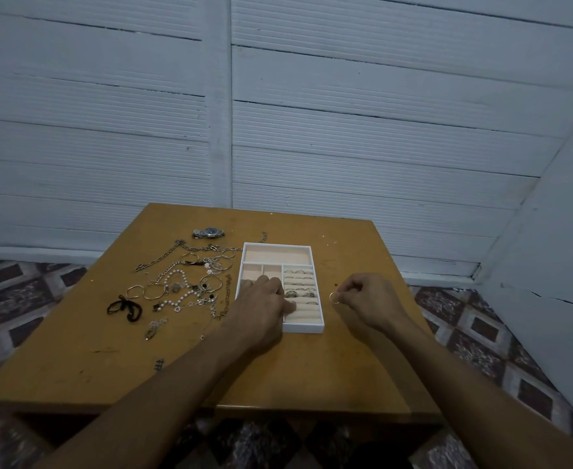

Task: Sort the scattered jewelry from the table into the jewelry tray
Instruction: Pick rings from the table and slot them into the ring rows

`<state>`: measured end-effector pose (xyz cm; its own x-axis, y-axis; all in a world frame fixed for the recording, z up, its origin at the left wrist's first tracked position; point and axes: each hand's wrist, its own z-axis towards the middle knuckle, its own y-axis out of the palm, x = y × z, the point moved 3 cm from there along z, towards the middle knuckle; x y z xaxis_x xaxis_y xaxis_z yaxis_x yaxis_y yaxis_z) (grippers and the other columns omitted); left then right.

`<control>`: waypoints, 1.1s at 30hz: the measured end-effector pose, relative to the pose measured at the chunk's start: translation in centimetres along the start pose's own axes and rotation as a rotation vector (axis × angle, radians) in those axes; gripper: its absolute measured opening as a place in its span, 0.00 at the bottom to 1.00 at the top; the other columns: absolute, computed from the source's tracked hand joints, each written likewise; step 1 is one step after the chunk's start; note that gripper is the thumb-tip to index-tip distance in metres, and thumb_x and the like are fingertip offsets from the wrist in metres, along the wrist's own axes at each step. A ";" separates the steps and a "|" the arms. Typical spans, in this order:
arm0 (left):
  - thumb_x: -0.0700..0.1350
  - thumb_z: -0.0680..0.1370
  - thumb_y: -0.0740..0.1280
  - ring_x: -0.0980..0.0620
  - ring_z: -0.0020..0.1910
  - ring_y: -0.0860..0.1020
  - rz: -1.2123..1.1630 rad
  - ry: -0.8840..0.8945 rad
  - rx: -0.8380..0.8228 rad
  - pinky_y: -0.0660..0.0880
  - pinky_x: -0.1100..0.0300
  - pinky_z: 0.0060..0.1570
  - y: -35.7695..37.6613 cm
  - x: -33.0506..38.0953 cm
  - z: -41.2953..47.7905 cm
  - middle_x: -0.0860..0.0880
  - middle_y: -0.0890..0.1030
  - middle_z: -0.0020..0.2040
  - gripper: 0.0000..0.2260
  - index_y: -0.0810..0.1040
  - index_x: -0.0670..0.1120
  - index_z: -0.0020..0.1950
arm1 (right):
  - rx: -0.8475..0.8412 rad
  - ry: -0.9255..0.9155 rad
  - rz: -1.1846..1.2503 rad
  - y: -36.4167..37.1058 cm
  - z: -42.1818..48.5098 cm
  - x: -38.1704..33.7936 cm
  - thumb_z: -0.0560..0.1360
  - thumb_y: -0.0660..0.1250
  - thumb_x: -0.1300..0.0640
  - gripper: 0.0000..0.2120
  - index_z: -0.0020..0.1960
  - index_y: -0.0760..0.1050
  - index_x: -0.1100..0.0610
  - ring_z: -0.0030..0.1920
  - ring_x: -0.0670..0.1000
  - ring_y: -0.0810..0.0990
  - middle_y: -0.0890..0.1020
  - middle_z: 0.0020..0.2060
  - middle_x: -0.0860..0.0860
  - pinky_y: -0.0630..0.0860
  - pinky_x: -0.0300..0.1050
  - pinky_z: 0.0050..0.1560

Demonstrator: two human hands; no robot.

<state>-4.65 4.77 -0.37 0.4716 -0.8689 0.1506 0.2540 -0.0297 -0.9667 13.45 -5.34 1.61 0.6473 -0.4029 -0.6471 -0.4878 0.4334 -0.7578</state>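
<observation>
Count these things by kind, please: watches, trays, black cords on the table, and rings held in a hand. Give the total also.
watch: 1
tray: 1
black cord: 1
ring pinched in the right hand: 1
Total: 4

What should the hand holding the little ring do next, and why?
Probably the right hand should move a little to its left and tuck the ring into a free slot of the ring rolls. It pinches the ring just beside the jewelry tray, other rings already sit in those rolls, and the left hand rests on the tray, seemingly steadying it.
</observation>
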 end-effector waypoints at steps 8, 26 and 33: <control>0.46 0.80 0.58 0.49 0.55 0.70 -0.146 -0.047 0.092 0.67 0.54 0.55 -0.2 -0.1 -1.3 0.49 0.76 0.54 0.17 0.76 0.53 0.67 | -0.015 -0.071 -0.069 1.6 -0.4 -1.3 0.77 0.67 0.57 0.05 0.46 0.82 0.52 0.39 0.42 0.77 0.81 0.40 0.45 0.71 0.34 0.35; 0.46 0.79 0.61 0.54 0.58 0.70 -0.248 -0.134 0.147 0.69 0.60 0.56 -1.3 -2.3 -5.4 0.51 0.78 0.57 0.13 0.80 0.51 0.61 | 0.055 -0.527 -0.569 4.0 -1.7 -3.2 0.76 0.66 0.57 0.08 0.41 0.81 0.57 0.40 0.53 0.75 0.81 0.35 0.52 0.66 0.44 0.35; 0.47 0.78 0.62 0.54 0.58 0.70 -0.241 -0.133 0.146 0.69 0.59 0.57 -1.1 -2.8 -5.4 0.52 0.78 0.57 0.13 0.80 0.51 0.61 | 0.036 -0.551 -0.676 4.6 -2.0 -2.3 0.67 0.73 0.62 0.06 0.40 0.84 0.52 0.37 0.52 0.76 0.84 0.36 0.49 0.72 0.44 0.34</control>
<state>-10.75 4.55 -0.82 0.4874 -0.7726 0.4069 0.4856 -0.1475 -0.8616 8.55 -4.10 -0.53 0.9870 -0.1396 0.0800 0.1158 0.2718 -0.9554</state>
